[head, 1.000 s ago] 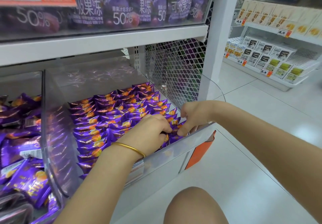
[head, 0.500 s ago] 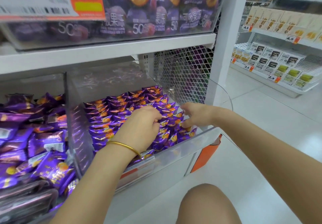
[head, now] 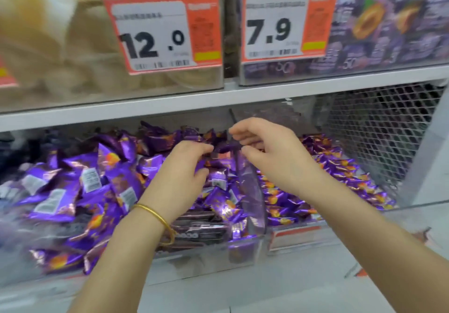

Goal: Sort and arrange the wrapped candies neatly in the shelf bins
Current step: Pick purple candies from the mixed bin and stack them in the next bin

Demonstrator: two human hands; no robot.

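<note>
Left grip (head: 179, 174): fingers curled, pinching one end of a dark purple foil-wrapped candy (head: 226, 146); thin gold bangle (head: 158, 217) on its wrist.
Right grip (head: 274, 157): pinches the other end (blur softens the fingertips).
Clear plastic divider (head: 252, 196): upright, just under the held candy.
Loose purple-and-orange candy heap (head: 97, 191): left of the divider.
Neat purple candy rows (head: 340, 166): right of it.
Orange-and-white price tags (head: 162, 33): 12.0 and 7.9, on the bins of the shelf above.
</note>
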